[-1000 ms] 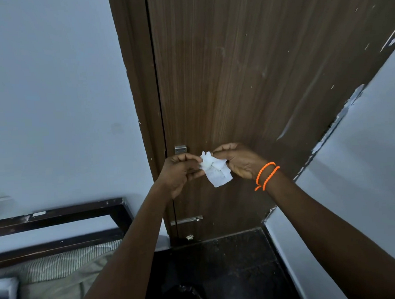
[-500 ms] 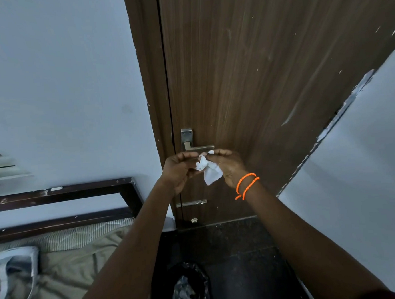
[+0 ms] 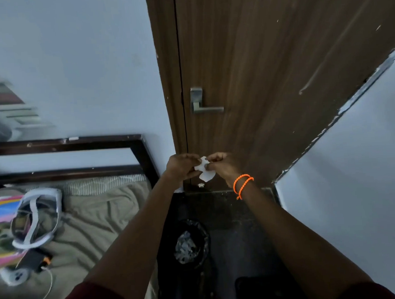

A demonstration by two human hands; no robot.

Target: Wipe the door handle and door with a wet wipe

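A brown wooden door [image 3: 267, 52] fills the upper middle, with a silver lever handle [image 3: 203, 106] on its left side. Below the handle, my left hand [image 3: 181, 167] and my right hand [image 3: 223, 167] both pinch a small crumpled white wet wipe [image 3: 205, 172] between them. The wipe hangs in the air in front of the lower door, well under the handle and apart from it. Orange bands circle my right wrist.
A bed with a beige sheet [image 3: 99, 220] and dark frame [image 3: 146, 152] lies at the left, carrying a white headset [image 3: 36, 219] and a phone on a cable. A black bin [image 3: 188, 244] stands on the dark floor below my hands. White walls flank the door.
The view has tilted down, so the handle now shows well above my hands. Both hands kept hold of the wipe and dropped lower relative to the handle.
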